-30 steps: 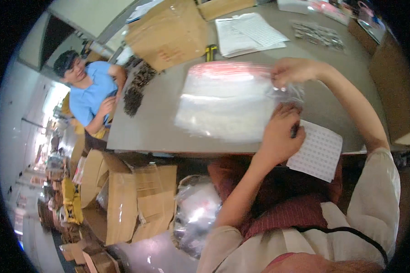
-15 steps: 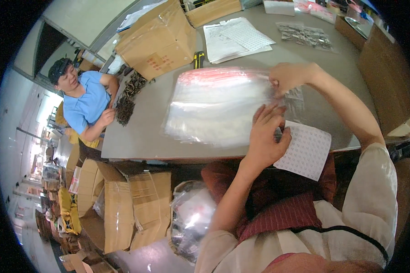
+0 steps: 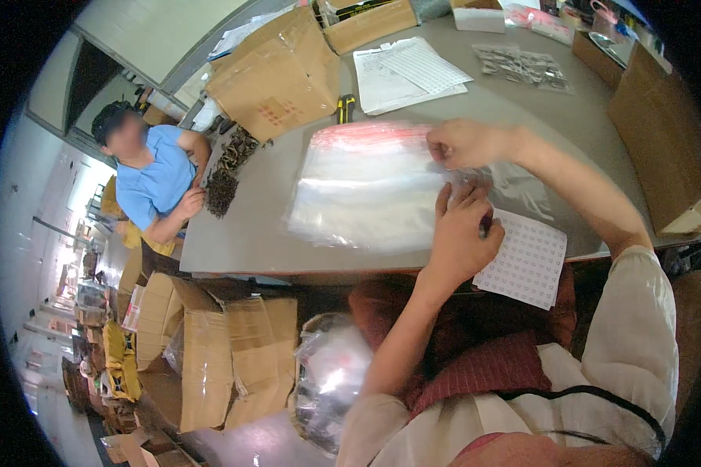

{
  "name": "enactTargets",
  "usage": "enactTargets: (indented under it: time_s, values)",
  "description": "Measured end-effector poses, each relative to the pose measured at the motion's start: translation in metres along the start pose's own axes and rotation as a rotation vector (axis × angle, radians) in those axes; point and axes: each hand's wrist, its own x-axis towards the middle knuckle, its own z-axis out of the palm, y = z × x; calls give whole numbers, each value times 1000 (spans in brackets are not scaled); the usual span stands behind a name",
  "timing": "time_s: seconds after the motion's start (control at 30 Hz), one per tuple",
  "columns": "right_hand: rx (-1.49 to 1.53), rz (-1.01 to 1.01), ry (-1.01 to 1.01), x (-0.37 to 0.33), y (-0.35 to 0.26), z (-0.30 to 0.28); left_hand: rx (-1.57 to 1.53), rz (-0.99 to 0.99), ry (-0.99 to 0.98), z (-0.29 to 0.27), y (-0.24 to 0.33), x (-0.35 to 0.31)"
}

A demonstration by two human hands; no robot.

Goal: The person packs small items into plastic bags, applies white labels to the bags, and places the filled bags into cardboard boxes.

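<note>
A stack of clear plastic zip bags (image 3: 366,191) with a red band along the far edge lies flat on the table before me. My right hand (image 3: 469,145) is over the far right corner of the stack, fingers curled in a pinch; what they hold, if anything, is too small to make out. Nearer to me, my left hand (image 3: 463,233) rests at the right edge of the bags, with fingers stretched out and thumb apart. Beside that thumb, a white sheet of small printed stickers (image 3: 526,261) juts over the table's front edge. Clear plastic (image 3: 522,194) lies right of my hands.
A box cutter (image 3: 345,109) lies beyond the bags, near a cardboard box (image 3: 276,78) and papers (image 3: 374,82). A bag of small metal parts (image 3: 522,66) is far right. A co-worker in blue (image 3: 160,167) sits left by piles of small dark parts (image 3: 222,191). Open cartons (image 3: 241,358) stand below.
My right hand has moved left along the far right corner of the bags, its fingers now curled in. My left hand has barely moved. The view has shifted slightly.
</note>
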Motion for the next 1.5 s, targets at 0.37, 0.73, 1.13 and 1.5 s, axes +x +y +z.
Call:
enactTargets:
  time_s: [0.37, 0.73, 1.13, 1.5]
  values:
    - [-365, 187, 347, -45, 36, -8, -13, -18, -2, 2, 1, 1]
    - [-10, 324, 246, -87, 37, -24, -73, 12, 16, -2, -6, -1]
    - [-280, 36, 699, -115, 44, -53, -124, -22, 198, -7, -4, -2]
    - [-558, 483, 783, -435, 24, -322, -71, -77, 87, -9, 15, 0]
